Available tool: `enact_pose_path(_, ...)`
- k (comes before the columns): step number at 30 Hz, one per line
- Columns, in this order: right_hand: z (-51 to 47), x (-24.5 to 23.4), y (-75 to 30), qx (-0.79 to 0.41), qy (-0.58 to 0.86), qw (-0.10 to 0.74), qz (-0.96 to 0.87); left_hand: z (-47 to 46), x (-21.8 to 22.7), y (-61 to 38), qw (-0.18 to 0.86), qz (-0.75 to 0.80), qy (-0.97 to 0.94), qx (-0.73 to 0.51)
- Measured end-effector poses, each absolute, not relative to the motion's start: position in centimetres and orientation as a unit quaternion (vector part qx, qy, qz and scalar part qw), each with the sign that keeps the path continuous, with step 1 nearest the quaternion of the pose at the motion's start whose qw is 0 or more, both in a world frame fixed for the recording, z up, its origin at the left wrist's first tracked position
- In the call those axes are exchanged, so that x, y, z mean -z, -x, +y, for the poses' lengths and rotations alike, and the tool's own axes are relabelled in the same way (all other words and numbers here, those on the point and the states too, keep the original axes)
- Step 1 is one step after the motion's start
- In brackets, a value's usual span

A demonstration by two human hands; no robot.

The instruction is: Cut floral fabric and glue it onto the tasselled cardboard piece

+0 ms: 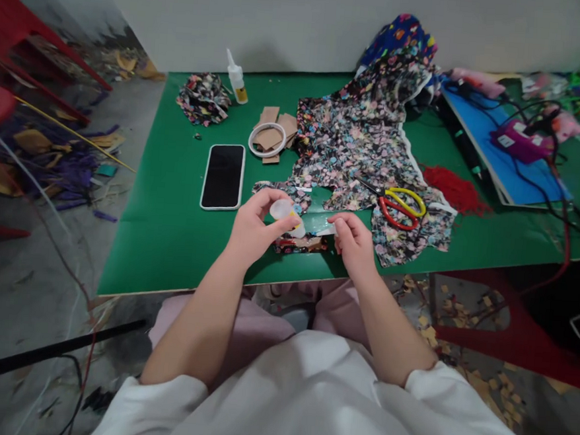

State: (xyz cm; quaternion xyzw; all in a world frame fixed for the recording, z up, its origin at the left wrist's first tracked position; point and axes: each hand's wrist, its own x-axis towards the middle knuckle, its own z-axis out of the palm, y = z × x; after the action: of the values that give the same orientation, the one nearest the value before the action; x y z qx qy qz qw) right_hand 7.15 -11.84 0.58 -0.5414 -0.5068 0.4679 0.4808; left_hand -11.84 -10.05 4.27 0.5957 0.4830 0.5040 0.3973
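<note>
My left hand [254,228] is closed around a small translucent white bottle [283,210] with a bit of yellow on its side, its round end tilted up. The fingers of my right hand [355,242] pinch a whitish, see-through strip [325,230], close to the bottle. Whether the strip joins the bottle, I cannot tell. Beneath my hands, near the table's front edge, lies a floral fabric piece with brown card [305,244] on it. Dark floral cloth [359,143] spreads beyond, and scissors [402,207] with red and yellow handles rest on it to the right.
On the green table [169,235] are a phone [223,176], a white ring [250,138] over cardboard pieces [271,118], an upright glue bottle [237,81] and crumpled fabric [203,99]. Red threads [455,189], a blue board [526,174] and a cabled purple device [521,141] lie right.
</note>
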Motion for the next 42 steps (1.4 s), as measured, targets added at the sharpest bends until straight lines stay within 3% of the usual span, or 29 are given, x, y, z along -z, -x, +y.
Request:
enact_pose_path(4,-11.8,-0.4,-7.4,-0.469,0.546,0.505,-0.476,-10.2,-3.8,10.9,0.441,0.471,-0.569,-0.510)
enact_pose_path(14,-11.6,-0.1,-7.5,-0.490,0.525,0.562,-0.411,-11.3,-4.0,9.9,0.378,0.458,-0.654,-0.468)
enact_pose_path(32,-11.6,0.1,-7.5,-0.477,0.541,0.571,-0.393,-11.9,-3.2,8.0,0.356,0.432,-0.703,-0.440)
enact_pose_path(42,-11.5,-0.2,-7.5,-0.483,0.536,0.571,-0.392,-11.7,-2.8,7.4,0.413,0.381,-0.679,-0.472)
